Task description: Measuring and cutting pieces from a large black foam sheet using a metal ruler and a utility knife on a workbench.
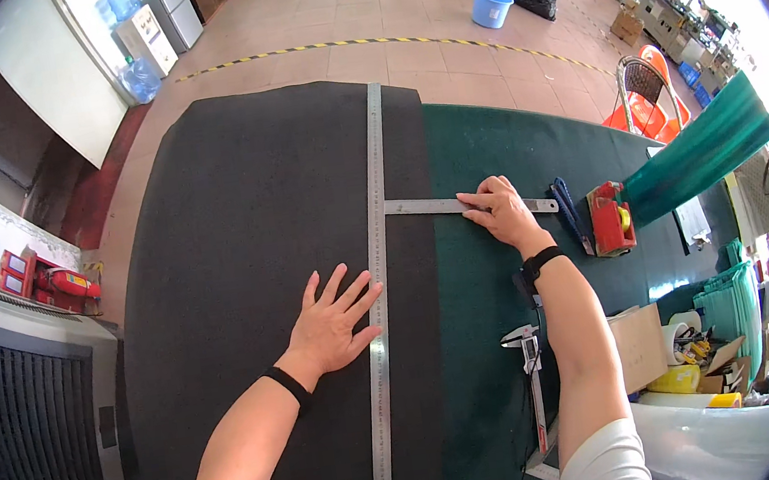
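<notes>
A large black sheet point(244, 190) covers the left part of the green table surface point(481, 324). Lengthwise over it lies a long steel ruler point(378, 212), near the sheet's right edge. My left hand point(330, 328) rests flat on the sheet with fingers spread, its fingertips and thumb reaching the long ruler. A shorter steel ruler point(424, 206) lies crosswise, its left end against the long ruler and its right end over the green surface. My right hand point(500, 211) grips this short ruler, fingers drawn together on its middle.
Right of my right hand are a dark blue narrow tool point(571, 217), a red tape dispenser point(611, 222) and a green roll point(700, 148). A digital caliper point(533, 375) lies beside my right forearm. Boxes and rolls crowd the right; an air cooler point(30, 399) stands left.
</notes>
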A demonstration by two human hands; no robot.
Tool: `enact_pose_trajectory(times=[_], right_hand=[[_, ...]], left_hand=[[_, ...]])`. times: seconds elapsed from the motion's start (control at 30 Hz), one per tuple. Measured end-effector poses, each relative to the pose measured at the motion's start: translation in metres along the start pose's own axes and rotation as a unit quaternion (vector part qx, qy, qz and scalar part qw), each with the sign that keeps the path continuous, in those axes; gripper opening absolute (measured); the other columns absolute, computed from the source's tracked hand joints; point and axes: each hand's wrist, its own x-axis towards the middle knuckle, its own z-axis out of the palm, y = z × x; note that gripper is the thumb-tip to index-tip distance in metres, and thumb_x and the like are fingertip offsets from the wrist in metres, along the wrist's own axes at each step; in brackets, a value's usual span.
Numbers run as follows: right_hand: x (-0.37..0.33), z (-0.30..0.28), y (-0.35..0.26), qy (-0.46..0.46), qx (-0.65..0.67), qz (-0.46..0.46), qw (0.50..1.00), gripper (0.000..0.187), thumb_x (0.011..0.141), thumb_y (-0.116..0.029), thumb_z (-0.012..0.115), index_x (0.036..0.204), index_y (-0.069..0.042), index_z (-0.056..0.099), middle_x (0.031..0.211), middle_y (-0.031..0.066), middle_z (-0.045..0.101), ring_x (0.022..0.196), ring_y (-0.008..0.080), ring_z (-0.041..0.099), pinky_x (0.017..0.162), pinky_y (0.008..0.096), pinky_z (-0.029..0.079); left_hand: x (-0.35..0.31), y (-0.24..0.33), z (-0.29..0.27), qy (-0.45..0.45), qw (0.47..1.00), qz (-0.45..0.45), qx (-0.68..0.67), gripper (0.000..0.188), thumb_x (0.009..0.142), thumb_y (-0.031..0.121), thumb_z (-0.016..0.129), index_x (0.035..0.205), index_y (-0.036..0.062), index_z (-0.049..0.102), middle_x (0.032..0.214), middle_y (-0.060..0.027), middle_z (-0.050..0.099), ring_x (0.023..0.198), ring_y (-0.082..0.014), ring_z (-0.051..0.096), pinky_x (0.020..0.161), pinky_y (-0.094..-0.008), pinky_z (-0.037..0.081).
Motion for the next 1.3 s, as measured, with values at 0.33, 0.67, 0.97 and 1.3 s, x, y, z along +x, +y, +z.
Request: enact_pose_trajectory(times=[0.33,0.67,0.97,1.3], right_hand=[[-0.0010,0.0015,-0.0003,-0.001,-0.002,0.007,1.000,0.033,0.089,-0.025,0.079,0.121,-0.018,0.080,0.101,0.0052,0.059,0.104,0.0247,0.055,0.103,0.0380,0.046],[0.0007,0.0013,0.0018,-0.017,0.004,0.018,1.000,0.033,0.091,-0.027,0.078,0.122,-0.018,0.080,0.104,0.0055,0.060,0.107,0.0249,0.055,0.106,0.0382,0.045],[0.0007,0.0014,0.0003,-0.016,0.001,0.022,1.000,0.032,0.091,-0.026,0.078,0.122,-0.018,0.080,0.105,0.0058,0.060,0.107,0.0255,0.055,0.106,0.0383,0.045],[0.0011,-0.0016,-0.0021,-0.024,0.005,0.036,0.999,0.033,0.091,-0.026,0.078,0.123,-0.018,0.080,0.106,0.0062,0.061,0.109,0.0250,0.056,0.107,0.0374,0.045]], left_hand=[[-0.0004,0.0000,0.0002,0.005,1.000,-0.006,0.009,0.071,0.102,0.057,0.052,0.163,0.0222,0.037,0.168,-0.0006,0.036,0.157,-0.0327,0.026,0.127,-0.0595,0.014],[0.0002,0.0003,0.0007,0.011,1.000,-0.005,0.014,0.073,0.102,0.058,0.052,0.163,0.0199,0.036,0.168,0.0009,0.037,0.157,-0.0322,0.027,0.127,-0.0591,0.015],[0.0002,-0.0007,0.0007,0.020,1.000,0.000,-0.004,0.072,0.101,0.055,0.055,0.161,0.0175,0.041,0.167,-0.0033,0.039,0.156,-0.0346,0.028,0.126,-0.0609,0.015],[0.0008,-0.0006,0.0013,0.012,1.000,-0.005,0.016,0.070,0.102,0.058,0.051,0.162,0.0247,0.038,0.167,0.0004,0.039,0.157,-0.0318,0.028,0.127,-0.0591,0.016]])
